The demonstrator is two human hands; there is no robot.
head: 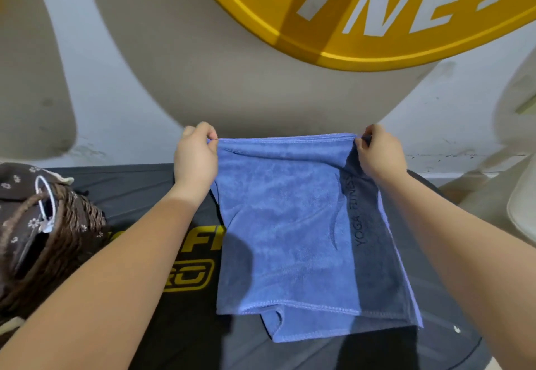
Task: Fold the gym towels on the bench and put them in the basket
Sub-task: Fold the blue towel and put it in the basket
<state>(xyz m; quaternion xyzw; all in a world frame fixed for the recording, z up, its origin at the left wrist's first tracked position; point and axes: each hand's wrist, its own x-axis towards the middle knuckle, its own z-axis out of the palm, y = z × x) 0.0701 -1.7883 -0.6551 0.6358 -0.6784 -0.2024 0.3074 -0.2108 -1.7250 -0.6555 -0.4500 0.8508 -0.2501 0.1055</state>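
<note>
A blue gym towel (290, 224) with a grey band reading "YOGA FITNESS" hangs doubled over in front of me, its lower edges resting on the black bench (139, 192). My left hand (195, 156) pinches the towel's top left corner. My right hand (377, 152) pinches the top right corner, so the upper edge is stretched straight between them. A dark wicker basket (66, 224) with a brown flowered lining stands on the bench at the left, beside my left forearm.
The bench top is black with yellow lettering (191, 265) partly covered by the towel. Behind it is a white wall with a large yellow round sign (362, 21). A pale cushioned object (522, 210) sits at the right edge.
</note>
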